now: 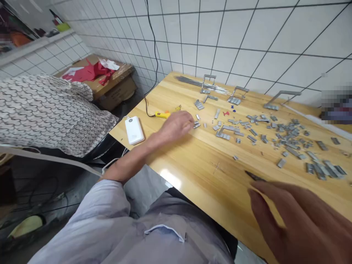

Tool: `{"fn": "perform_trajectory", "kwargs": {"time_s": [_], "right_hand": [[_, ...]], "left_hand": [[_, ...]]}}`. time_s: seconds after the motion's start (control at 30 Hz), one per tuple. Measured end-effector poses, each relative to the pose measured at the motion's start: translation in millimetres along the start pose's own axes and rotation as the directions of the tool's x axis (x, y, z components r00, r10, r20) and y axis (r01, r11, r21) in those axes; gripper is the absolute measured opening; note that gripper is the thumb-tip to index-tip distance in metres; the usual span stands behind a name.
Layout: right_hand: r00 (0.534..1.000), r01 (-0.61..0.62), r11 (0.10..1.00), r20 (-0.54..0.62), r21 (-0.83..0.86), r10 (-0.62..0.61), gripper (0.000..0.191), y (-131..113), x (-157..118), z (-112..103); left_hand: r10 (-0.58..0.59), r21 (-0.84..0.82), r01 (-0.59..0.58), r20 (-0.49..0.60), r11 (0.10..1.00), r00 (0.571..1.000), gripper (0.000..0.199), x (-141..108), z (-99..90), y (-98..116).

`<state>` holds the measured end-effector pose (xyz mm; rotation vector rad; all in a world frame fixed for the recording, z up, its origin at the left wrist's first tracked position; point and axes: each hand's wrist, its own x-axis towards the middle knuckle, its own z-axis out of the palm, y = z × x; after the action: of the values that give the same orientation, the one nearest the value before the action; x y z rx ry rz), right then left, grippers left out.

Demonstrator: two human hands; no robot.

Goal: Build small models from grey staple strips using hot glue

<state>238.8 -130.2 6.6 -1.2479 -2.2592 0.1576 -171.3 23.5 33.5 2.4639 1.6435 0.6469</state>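
At your far left, a white cloth with a dark scale-like pattern (pixel 52 113) is draped beside a brown cardboard box (pixel 114 98) with crumpled red fabric (pixel 88 73) on top. On the left end of the glossy yellow wooden table (pixel 181 157) lies a white rectangular device with rounded corners (pixel 134 130); a yellow-handled tool with a black cord (pixel 161 114) lies to its right, partly behind your left hand (pixel 177 125). That hand's fingers are curled in beside a few small grey metal strips (pixel 196 125); you can't tell from here whether they grip anything. Farther back, a bundle of thin grey metal rods (pixel 189 81) lies near the wall, and to the right 3 grey metal frames (pixel 238 99) stand along the far side. Between them and you are 1 small red piece (pixel 226 113), some small dark-blue pieces (pixel 233 106) and a wide scatter of short grey metal pieces (pixel 291 134). At lower right, well apart from your left hand, your blurred right hand (pixel 299 220) is arched, with a gap between thumb and fingers; a dark pointed tool (pixel 254 176) shows just beyond the fingertips, and whether you hold it can't be told.
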Motion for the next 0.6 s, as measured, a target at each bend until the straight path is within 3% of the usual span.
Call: {"fn": "perform_trajectory", "kwargs": {"time_s": [0.1,0.2,0.27,0.5,0.6], "right_hand": [[0.997,0.076,0.99,-0.02,-0.118,-0.079,0.015,-11,75,19],[0.983,0.146,0.985,-0.1,-0.088,-0.155,0.012,-5,98,44],[0.98,0.16,0.985,-0.108,-0.067,-0.166,0.009,4,92,55],[0.974,0.187,0.98,-0.117,-0.063,-0.193,0.011,16,84,61],[0.971,0.199,0.978,-0.121,-0.066,-0.206,0.01,17,87,63]], "left_hand": [[-0.227,0.169,0.225,-0.012,0.959,0.974,0.03,4,-18.0,-52],[-0.377,0.247,0.37,-0.019,0.896,0.926,0.035,-4,-23.4,-85],[-0.394,0.25,0.396,-0.059,0.884,0.917,0.035,-14,-22.2,-90],[-0.371,0.301,0.38,-0.091,0.875,0.924,0.026,-37,-15.3,-72],[-0.4,0.346,0.405,-0.09,0.846,0.912,0.037,-36,-13.3,-80]]}}
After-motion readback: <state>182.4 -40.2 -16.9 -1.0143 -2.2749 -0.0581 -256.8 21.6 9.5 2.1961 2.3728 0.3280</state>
